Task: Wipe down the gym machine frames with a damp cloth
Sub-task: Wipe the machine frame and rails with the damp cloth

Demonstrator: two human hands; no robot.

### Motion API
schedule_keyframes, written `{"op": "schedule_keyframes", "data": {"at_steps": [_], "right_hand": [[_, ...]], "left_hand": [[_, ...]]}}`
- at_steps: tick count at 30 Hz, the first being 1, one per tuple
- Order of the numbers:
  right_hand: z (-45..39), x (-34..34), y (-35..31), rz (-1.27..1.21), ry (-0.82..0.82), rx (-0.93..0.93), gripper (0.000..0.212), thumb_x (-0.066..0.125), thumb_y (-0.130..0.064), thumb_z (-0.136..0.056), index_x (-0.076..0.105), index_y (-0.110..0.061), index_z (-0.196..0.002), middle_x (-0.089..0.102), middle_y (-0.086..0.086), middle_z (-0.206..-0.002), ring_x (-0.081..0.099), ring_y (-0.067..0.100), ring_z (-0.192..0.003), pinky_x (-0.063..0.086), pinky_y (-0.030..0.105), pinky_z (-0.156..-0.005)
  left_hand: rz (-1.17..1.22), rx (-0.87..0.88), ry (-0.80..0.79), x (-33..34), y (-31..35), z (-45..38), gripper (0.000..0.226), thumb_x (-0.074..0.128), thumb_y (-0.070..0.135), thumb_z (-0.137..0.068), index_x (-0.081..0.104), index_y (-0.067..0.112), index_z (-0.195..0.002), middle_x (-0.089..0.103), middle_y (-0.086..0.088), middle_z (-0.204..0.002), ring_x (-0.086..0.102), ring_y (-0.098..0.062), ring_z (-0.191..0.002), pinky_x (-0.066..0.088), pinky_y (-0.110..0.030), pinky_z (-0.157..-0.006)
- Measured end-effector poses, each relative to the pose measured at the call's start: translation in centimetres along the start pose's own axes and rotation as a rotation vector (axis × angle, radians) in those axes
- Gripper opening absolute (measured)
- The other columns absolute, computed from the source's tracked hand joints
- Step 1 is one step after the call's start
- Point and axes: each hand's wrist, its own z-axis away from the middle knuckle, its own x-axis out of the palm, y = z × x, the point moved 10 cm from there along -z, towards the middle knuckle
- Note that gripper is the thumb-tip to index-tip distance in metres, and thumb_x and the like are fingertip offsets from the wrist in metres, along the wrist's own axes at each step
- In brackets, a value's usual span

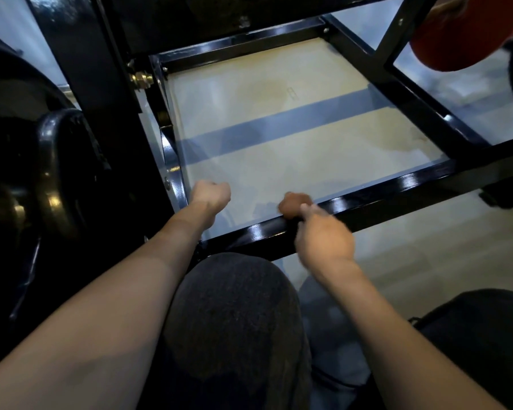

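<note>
A small brown cloth [293,204] is pinched in the blurred right hand [323,239] and pressed on the near bar [367,193] of the glossy black machine frame, about midway along it. The left hand [212,194] is held clenched with nothing seen in it, just inside the frame's near left corner, above the pale floor [279,161] crossed by a grey stripe. A black weight plate [54,173] is seen left of the frame's upright, and a dark-clothed knee [234,315] lies below the near bar.
</note>
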Motion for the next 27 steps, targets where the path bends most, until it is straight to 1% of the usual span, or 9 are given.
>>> {"op": "schedule_keyframes", "data": {"at_steps": [4, 6, 9, 15, 17, 19, 23, 25, 27], "right_hand": [[3.3, 4.8, -7.8, -0.237, -0.356, -0.24, 0.04, 0.044, -0.043, -0.108, 0.052, -0.038, -0.147, 0.05, -0.011, -0.155, 0.049, 0.019, -0.139, 0.041, 0.027, -0.103], [4.6, 5.6, -10.4, -0.169, -0.521, -0.39, 0.043, 0.043, -0.051, -0.107, 0.046, -0.044, -0.149, 0.048, -0.016, -0.154, 0.047, 0.015, -0.14, 0.039, 0.025, -0.1], [3.8, 3.3, -9.9, -0.042, -0.342, -0.507, 0.041, 0.049, -0.044, -0.105, 0.05, -0.045, -0.145, 0.054, -0.013, -0.149, 0.053, 0.018, -0.135, 0.046, 0.036, -0.104], [-3.8, -4.8, 3.8, 0.126, -0.201, 0.084, 0.034, 0.052, -0.031, -0.094, 0.067, -0.03, -0.125, 0.07, 0.006, -0.125, 0.065, 0.03, -0.118, 0.05, 0.038, -0.098], [-5.7, -7.8, 8.8, -0.085, -0.179, 0.239, 0.027, 0.054, -0.029, -0.093, 0.072, -0.017, -0.11, 0.072, 0.013, -0.115, 0.067, 0.035, -0.108, 0.055, 0.042, -0.094], [-6.8, -9.7, 11.2, -0.562, -0.158, 0.287, 0.022, 0.057, -0.023, -0.097, 0.071, -0.006, -0.1, 0.074, 0.02, -0.104, 0.071, 0.04, -0.096, 0.061, 0.05, -0.086], [-5.6, -13.1, 12.1, -1.42, -0.16, 0.381, 0.023, 0.048, -0.025, -0.109, 0.062, -0.007, -0.11, 0.069, 0.013, -0.074, 0.068, 0.021, -0.061, 0.053, 0.024, -0.049], [-5.0, -14.3, 11.4, -1.641, -0.182, 0.362, 0.026, 0.049, -0.027, -0.108, 0.063, -0.006, -0.114, 0.07, 0.014, -0.082, 0.069, 0.02, -0.07, 0.057, 0.025, -0.058], [-4.5, -15.9, 11.2, -1.783, -0.158, 0.35, 0.027, 0.053, -0.028, -0.106, 0.064, -0.005, -0.113, 0.069, 0.015, -0.086, 0.066, 0.022, -0.08, 0.055, 0.03, -0.079]], "left_hand": [[-0.024, 0.015, 0.003, 0.0, 0.2, 0.4, 0.016, 0.051, 0.023, -0.081, 0.063, 0.015, -0.086, 0.067, -0.006, -0.085, 0.051, -0.021, -0.075, 0.041, -0.028, -0.065], [-0.032, -0.006, -0.012, 0.2, 0.4, 0.5, 0.013, 0.052, 0.023, -0.086, 0.062, 0.014, -0.085, 0.067, -0.006, -0.088, 0.053, -0.021, -0.078, 0.038, -0.026, -0.062], [-0.041, -0.036, -0.057, 0.5, 0.1, 0.5, 0.012, 0.053, 0.026, -0.085, 0.059, 0.016, -0.088, 0.067, -0.009, -0.094, 0.064, -0.032, -0.086, 0.047, -0.023, -0.067], [-0.036, -0.032, -0.043, 0.6, 1.0, 2.3, 0.012, 0.053, 0.015, -0.092, 0.063, 0.012, -0.088, 0.066, -0.009, -0.089, 0.053, -0.023, -0.075, 0.032, -0.024, -0.056], [-0.053, -0.015, -0.13, 2.6, 3.1, 3.3, 0.01, 0.053, 0.012, -0.095, 0.061, 0.015, -0.09, 0.062, -0.008, -0.092, 0.053, -0.023, -0.071, 0.034, -0.023, -0.054], [-0.017, 0.032, -0.199, 5.0, 6.9, 4.9, 0.013, 0.054, 0.013, -0.098, 0.059, 0.018, -0.087, 0.062, -0.007, -0.092, 0.052, -0.017, -0.066, 0.034, -0.024, -0.058], [0.231, 0.08, -0.354, 10.6, 15.9, 9.6, 0.015, 0.055, 0.026, -0.1, 0.063, 0.018, -0.11, 0.065, -0.002, -0.109, 0.062, -0.017, -0.091, 0.038, -0.025, -0.065], [0.391, 0.035, -0.4, 13.0, 18.6, 12.2, 0.031, 0.052, 0.027, -0.102, 0.06, 0.014, -0.128, 0.061, -0.006, -0.126, 0.061, -0.022, -0.11, 0.045, -0.031, -0.071], [0.488, 0.007, -0.438, 15.3, 19.5, 14.7, 0.041, 0.046, 0.03, -0.106, 0.052, 0.011, -0.142, 0.055, -0.01, -0.138, 0.057, -0.025, -0.121, 0.049, -0.039, -0.092]]}}
